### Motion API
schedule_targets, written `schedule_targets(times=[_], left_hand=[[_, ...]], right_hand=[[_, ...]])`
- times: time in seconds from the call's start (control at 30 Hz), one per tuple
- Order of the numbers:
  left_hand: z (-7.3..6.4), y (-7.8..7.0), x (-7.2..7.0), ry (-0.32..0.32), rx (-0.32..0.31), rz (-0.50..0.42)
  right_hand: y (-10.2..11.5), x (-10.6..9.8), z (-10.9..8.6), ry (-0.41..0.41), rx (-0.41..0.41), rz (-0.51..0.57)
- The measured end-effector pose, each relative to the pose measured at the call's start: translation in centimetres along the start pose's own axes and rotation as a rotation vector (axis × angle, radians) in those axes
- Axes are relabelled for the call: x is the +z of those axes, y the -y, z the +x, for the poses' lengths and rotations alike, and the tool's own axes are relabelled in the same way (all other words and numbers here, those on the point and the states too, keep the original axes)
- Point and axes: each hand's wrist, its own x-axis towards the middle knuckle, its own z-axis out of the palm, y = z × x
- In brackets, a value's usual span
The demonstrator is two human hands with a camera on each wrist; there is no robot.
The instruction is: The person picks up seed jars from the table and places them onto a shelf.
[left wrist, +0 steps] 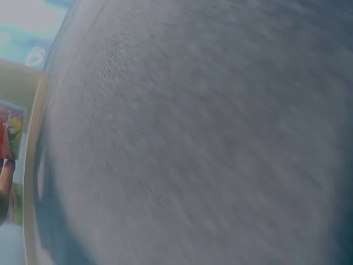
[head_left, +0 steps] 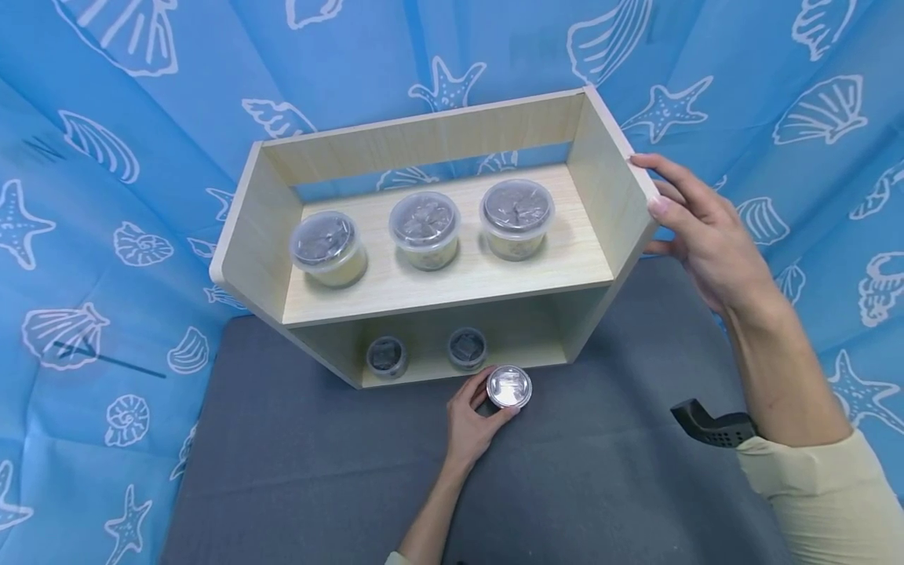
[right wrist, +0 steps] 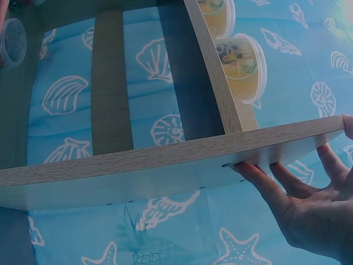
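Observation:
My left hand (head_left: 472, 424) pinches a small round lidded tub (head_left: 508, 387) between thumb and fingers, just in front of the shelf's lower level. Light glares off its lid. In the left wrist view only a finger (left wrist: 5, 185) shows, below a clear container with red and green inside (left wrist: 11, 132). My right hand (head_left: 706, 224) touches the right side panel (head_left: 621, 173) of the pale wooden shelf. Spread fingers (right wrist: 265, 185) rest against the panel's outer face in the right wrist view. Two small dark-topped tubs, a left one (head_left: 386, 356) and a right one (head_left: 467, 348), stand on the lower level.
Three larger lidded tubs stand along the upper level: a left one (head_left: 328, 247), a middle one (head_left: 424, 229) and a right one (head_left: 517, 218). Dark grey cloth (head_left: 339, 463) covers the surface below. A blue seashell-patterned curtain (head_left: 141, 235) hangs behind and at both sides.

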Motion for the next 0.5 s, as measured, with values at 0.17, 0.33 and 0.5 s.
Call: schedule_targets(times=[0.17,0.33,0.5], left_hand=[[0.6,1.3,1.5,-0.008,-0.038,-0.008],[1.2,1.7,2.5,-0.006,-0.013,-0.035],[1.5,1.8,3.2,-0.021,-0.012,-0.008]], right_hand=[[0.0,0.0,0.0,-0.005,0.004,-0.008],[0.1,0.0,0.1,-0.016,0.014,-0.027],[0.1,0.1,0.1,-0.016,0.014,-0.026]])
